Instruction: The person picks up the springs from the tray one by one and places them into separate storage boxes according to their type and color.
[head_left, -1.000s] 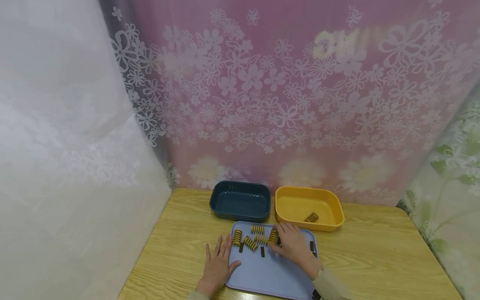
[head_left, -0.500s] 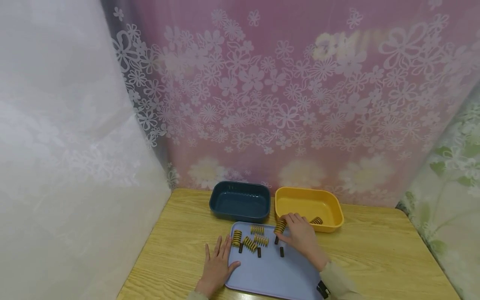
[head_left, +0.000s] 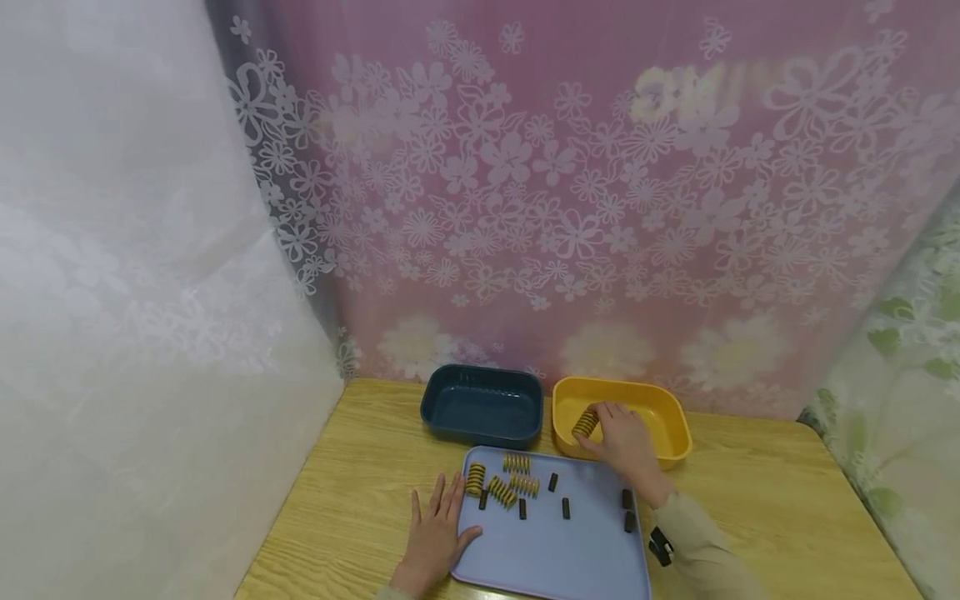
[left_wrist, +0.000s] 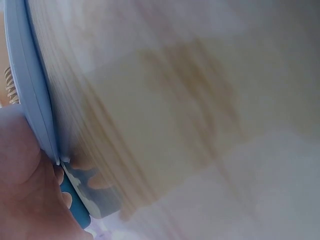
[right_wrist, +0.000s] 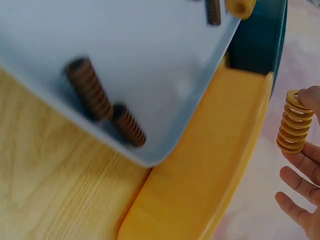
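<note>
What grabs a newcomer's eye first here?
Probably the pink flowered backdrop filling most of the head view behind the table. Next, the right hand pinching a yellow spring over the yellow bin, right of the dark teal bin. Then the pale blue tray in front, dotted with more springs, the left hand spread at its left edge.

R hand (right_wrist: 306,187), at R edge, pinches yellow spring (right_wrist: 292,134), nr upright w/ slight tilt; other fingers spread below. Gray-blue tray (right_wrist: 145,35) up top; 2 brown springs (right_wrist: 90,90) lie nr its corner, blurry. Third brown spring (right_wrist: 214,12) & second yellow spring (right_wrist: 241,7) are cut off at top. Yellow tub (right_wrist: 210,140) runs along tray edge, teal tub (right_wrist: 254,37) beyond. Wood tabletop (right_wrist: 45,165) btm L, pale bkgd (right_wrist: 265,210) R.
</note>
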